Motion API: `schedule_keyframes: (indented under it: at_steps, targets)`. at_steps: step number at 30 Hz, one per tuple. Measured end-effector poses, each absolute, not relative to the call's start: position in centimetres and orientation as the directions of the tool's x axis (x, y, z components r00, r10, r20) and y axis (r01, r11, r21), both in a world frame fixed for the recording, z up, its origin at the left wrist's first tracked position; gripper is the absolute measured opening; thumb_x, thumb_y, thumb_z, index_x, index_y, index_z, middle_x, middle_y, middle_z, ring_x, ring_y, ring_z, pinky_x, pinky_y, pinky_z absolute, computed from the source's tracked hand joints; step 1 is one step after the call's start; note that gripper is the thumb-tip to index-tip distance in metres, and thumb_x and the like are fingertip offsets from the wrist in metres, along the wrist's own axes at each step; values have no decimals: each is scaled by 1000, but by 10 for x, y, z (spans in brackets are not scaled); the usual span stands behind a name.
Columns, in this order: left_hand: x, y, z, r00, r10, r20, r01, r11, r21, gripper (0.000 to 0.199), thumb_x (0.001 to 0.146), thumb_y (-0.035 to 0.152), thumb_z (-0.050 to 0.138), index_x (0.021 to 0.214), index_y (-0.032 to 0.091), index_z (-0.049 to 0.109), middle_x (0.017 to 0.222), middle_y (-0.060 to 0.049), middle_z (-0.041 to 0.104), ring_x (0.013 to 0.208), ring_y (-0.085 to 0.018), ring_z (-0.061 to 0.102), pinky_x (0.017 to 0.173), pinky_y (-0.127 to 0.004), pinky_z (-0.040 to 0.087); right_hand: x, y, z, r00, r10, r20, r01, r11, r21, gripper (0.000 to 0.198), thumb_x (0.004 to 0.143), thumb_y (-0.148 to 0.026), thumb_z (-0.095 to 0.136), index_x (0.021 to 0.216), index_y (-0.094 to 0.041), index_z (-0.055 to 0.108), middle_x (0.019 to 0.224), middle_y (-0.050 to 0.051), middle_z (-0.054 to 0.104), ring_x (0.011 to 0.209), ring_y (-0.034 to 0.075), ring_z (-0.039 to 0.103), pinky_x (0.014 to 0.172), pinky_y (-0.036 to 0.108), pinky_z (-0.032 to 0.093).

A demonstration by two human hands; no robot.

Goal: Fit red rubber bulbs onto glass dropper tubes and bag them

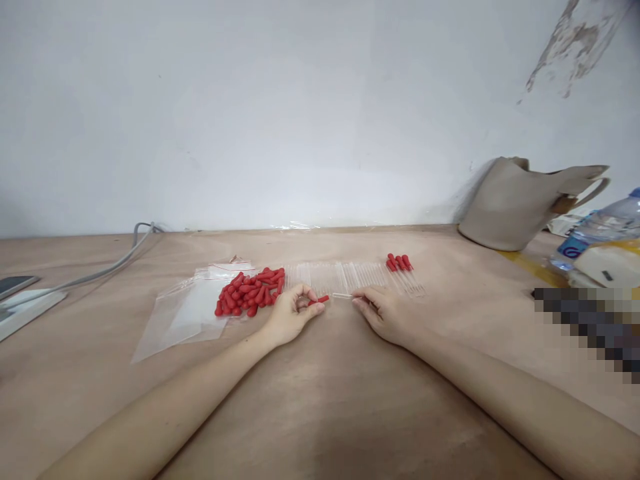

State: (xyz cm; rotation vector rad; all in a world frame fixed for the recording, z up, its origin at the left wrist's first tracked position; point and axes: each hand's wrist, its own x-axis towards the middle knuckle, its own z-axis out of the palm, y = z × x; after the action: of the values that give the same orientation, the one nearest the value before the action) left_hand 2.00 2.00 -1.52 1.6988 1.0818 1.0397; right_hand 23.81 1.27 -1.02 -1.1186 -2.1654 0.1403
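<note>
Between thumb and fingers, my left hand [294, 313] pinches a red rubber dropper bulb [323, 299], its narrow open end pointing right. My right hand [383, 312] pinches a clear glass dropper tube [342, 295], whose near end points left at the bulb. A small gap separates the two. Behind my hands lies a row of clear tubes [345, 275]. A heap of red bulbs [251, 291] rests left of my left hand. At the row's right end, several droppers with red bulbs [399, 262] lie side by side.
Clear plastic bags [187, 313] lie under and beside the bulb heap. A grey cable [107, 269] and a phone [17, 285] are at the left. To the right stand a beige bag [520, 203] and a plastic bottle [607, 223]. A white wall borders the table's back.
</note>
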Motion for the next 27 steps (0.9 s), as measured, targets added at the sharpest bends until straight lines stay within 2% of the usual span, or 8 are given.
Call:
schedule_keyframes:
  at_steps: [5,11,17,21,27]
  targets:
    - [18,21,-16,310,922,232,263,-318,911,24,74,32,62,76,16,44,66,2,55,65,-13,59,59,-24,45,231,4,-4,-431,759,489,702,622,-347,22,87,-27,42,91,-21,62,82,3,68,76,17,61,72,32,42]
    - [20,19,-16,334,905,262,187,-336,923,24,74,30,63,89,14,54,85,-4,62,78,-15,61,74,-30,48,229,4,-9,-468,742,480,671,652,-353,23,89,-28,40,90,-20,62,79,2,66,73,15,59,72,30,39]
    - [21,15,-12,354,906,231,168,-305,937,22,75,33,61,79,12,56,66,-1,60,60,-11,58,63,-26,49,233,10,-14,-547,679,489,624,720,-302,25,91,-26,38,96,-20,62,79,3,62,73,13,55,71,29,33]
    - [21,13,-12,396,893,213,183,-304,935,22,75,32,60,79,11,58,63,-1,59,56,-10,56,58,-23,49,238,13,-16,-611,633,475,606,760,-233,26,92,-27,38,94,-20,63,77,1,60,68,11,51,71,28,29]
    - [20,11,-12,467,872,146,226,-277,934,21,78,32,57,81,11,58,60,1,57,52,-8,55,53,-21,47,240,13,-12,-650,638,413,630,756,-177,29,93,-27,36,89,-20,63,74,0,58,62,9,47,70,28,27]
